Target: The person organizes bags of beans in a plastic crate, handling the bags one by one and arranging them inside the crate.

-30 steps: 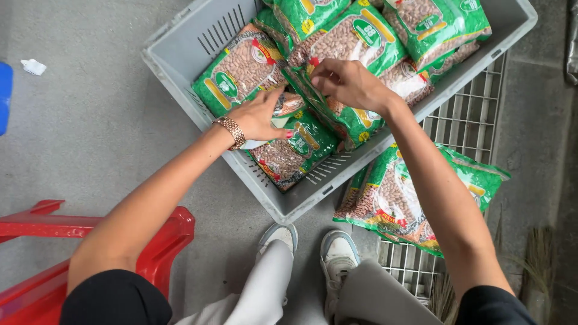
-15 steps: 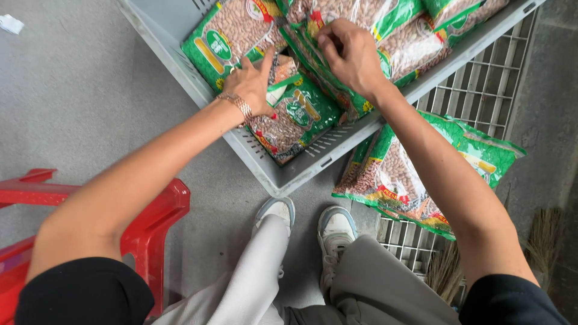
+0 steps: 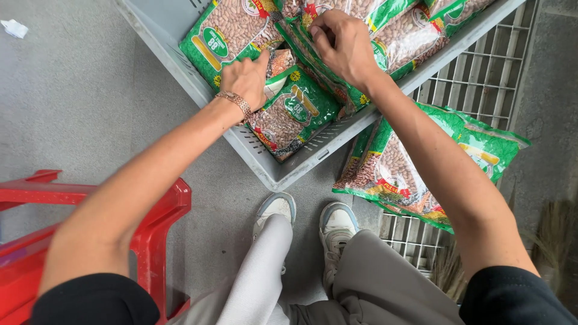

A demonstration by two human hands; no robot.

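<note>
A grey plastic crate (image 3: 274,171) on the floor holds several green-edged clear bags of beans (image 3: 232,30). My left hand (image 3: 245,77), with a bracelet on the wrist, reaches into the crate and its fingers press on a bag at the near corner (image 3: 295,117). My right hand (image 3: 343,42) is further in, fingers curled around the top edge of an upright bean bag (image 3: 394,39). Another bean bag (image 3: 397,171) lies outside the crate on a metal grate, under my right forearm.
A red plastic stool (image 3: 156,235) stands at the lower left on the concrete floor. A metal drain grate (image 3: 481,84) lies to the right of the crate. My two shoes (image 3: 304,219) are below the crate. A white scrap (image 3: 13,27) lies top left.
The view has tilted down and closer, so the crate sits higher in the frame. Both hands have stayed inside the crate among the bags, the right one shifting along a bag's top edge.
</note>
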